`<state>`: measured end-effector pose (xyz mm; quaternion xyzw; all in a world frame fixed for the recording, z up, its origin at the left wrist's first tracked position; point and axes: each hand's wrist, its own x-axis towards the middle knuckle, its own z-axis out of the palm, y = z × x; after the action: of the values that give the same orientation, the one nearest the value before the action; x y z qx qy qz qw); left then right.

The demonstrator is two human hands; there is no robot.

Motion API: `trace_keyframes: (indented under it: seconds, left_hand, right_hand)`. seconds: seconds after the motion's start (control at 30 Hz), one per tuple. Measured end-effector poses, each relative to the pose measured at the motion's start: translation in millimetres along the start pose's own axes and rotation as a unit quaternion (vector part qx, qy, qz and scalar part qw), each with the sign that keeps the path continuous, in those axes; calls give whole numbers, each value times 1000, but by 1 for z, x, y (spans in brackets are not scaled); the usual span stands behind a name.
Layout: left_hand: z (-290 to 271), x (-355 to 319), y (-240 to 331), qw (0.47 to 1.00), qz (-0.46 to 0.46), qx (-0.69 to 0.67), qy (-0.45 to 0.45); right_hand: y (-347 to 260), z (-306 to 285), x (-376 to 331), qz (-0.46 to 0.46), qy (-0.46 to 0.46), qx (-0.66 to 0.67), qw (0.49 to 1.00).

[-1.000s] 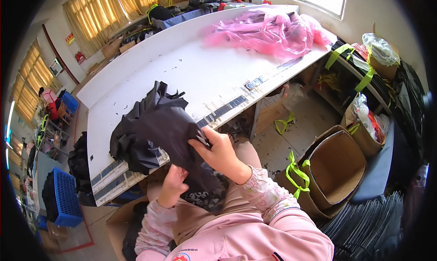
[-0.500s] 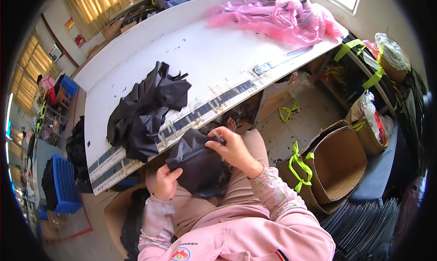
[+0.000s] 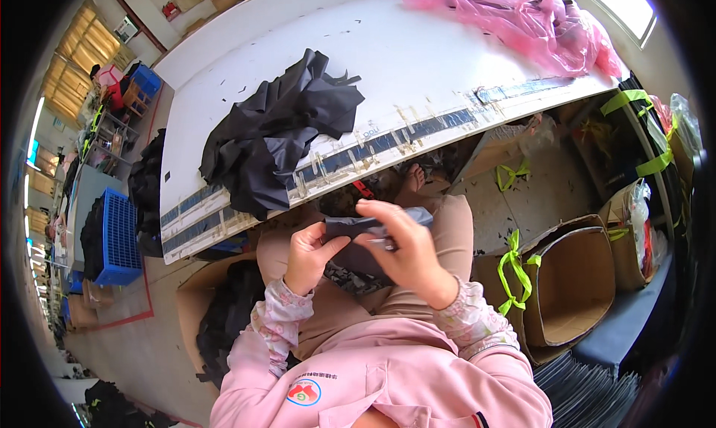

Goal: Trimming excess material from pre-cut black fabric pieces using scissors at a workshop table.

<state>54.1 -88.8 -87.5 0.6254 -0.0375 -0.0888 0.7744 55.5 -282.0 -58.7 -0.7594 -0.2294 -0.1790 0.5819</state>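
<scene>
A piece of thin black fabric point(image 3: 352, 227) is stretched between my hands above my lap, with more dark fabric hanging below it. My left hand point(image 3: 307, 258) pinches its left end between thumb and fingers. Over its right part is my right hand point(image 3: 409, 250), its fingers curled round a small shiny metal tool point(image 3: 389, 243), mostly hidden by them; its exact kind does not show. Beyond my hands a crumpled heap of black fabric pieces point(image 3: 280, 133) lies on the white table point(image 3: 403, 55), partly over its near edge.
Pink plastic sheeting point(image 3: 522, 17) covers the table's far right. An open cardboard box point(image 3: 570, 279) with a yellow-green tie point(image 3: 514, 275) stands on my right, near stacked dark sheets point(image 3: 589, 398). Left of my legs is a carton point(image 3: 195, 297) of black fabric; farther left stands a blue crate point(image 3: 119, 238).
The black fabric, spread wide and hanging before, is now seen as a narrow folded strip. Both hands have moved right in view, and my right hand has turned over the fabric. The view has shifted.
</scene>
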Motion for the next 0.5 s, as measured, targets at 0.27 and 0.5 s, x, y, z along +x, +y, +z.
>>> trace_keyframes:
  seconds: [0.27, 0.5]
  left_hand:
    - [5, -11, 2, 994, 45, 95, 9]
    - [7, -12, 9, 978, 160, 131, 29]
  right_hand:
    - [15, 13, -10, 109, -27, -18, 994]
    - [13, 2, -3, 62, -80, 50, 994]
